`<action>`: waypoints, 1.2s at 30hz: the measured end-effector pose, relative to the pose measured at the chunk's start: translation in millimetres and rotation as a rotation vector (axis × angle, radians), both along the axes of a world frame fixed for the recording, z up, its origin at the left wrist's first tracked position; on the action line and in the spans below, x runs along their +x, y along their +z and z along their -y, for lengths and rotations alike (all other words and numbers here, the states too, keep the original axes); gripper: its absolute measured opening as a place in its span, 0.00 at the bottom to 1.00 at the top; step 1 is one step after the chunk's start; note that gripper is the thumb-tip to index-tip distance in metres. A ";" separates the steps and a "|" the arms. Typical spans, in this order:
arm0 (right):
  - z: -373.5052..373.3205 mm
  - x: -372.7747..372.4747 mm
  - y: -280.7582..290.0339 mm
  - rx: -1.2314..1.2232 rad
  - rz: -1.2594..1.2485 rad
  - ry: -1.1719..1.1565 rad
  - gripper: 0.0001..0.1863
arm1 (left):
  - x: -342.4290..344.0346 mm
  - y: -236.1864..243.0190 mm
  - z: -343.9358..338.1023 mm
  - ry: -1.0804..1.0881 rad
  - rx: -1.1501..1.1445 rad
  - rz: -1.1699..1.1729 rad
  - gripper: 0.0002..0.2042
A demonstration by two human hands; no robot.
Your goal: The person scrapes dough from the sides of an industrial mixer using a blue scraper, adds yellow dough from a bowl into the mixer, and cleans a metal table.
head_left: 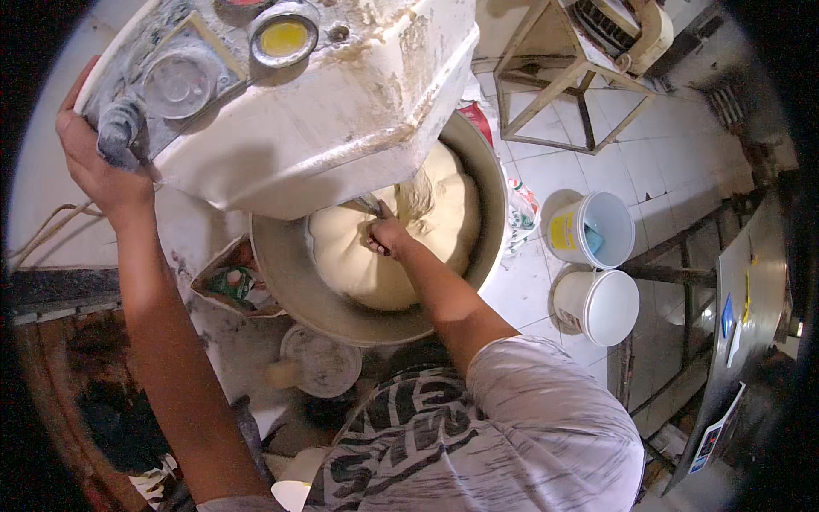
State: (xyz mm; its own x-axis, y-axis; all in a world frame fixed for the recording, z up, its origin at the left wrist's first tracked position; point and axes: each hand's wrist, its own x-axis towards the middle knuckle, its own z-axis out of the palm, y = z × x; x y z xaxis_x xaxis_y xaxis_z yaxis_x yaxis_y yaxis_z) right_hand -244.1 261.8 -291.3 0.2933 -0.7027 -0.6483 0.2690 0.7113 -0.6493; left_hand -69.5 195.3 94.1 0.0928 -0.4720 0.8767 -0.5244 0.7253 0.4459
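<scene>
A large metal mixing bowl (286,286) holds a big mass of pale, smooth dough (363,273). Over its far side juts the white, flour-stained head of a dough mixer (316,141). My left hand (107,162) is wrapped round the left edge of the mixer head, close to a dark, dusty knob (119,128). My right hand (388,235) reaches over the dough just below the head, its fingers closed round something greyish and metallic whose kind I cannot make out. Beside that hand, the twisted mixing hook (417,196) stands in the dough.
Two white buckets, one (610,226) with something blue inside and another (597,307), stand on the tiled floor right of the bowl. A metal frame stand (589,102) is at the far right. An opened sack (235,282) lies left of the bowl. A table (734,333) borders the right.
</scene>
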 end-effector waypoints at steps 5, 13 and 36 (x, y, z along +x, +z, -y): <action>5.3 3.4 -72.4 -0.392 -0.662 0.228 0.38 | 7.5 1.4 4.8 0.080 -0.058 0.199 0.20; 17.2 -23.2 -29.7 -0.442 -0.999 0.873 0.29 | 16.1 1.2 -0.5 0.190 -0.266 0.506 0.24; -22.5 -115.7 27.6 -0.708 -1.377 1.312 0.28 | -1.1 0.5 0.7 0.220 -0.356 0.188 0.16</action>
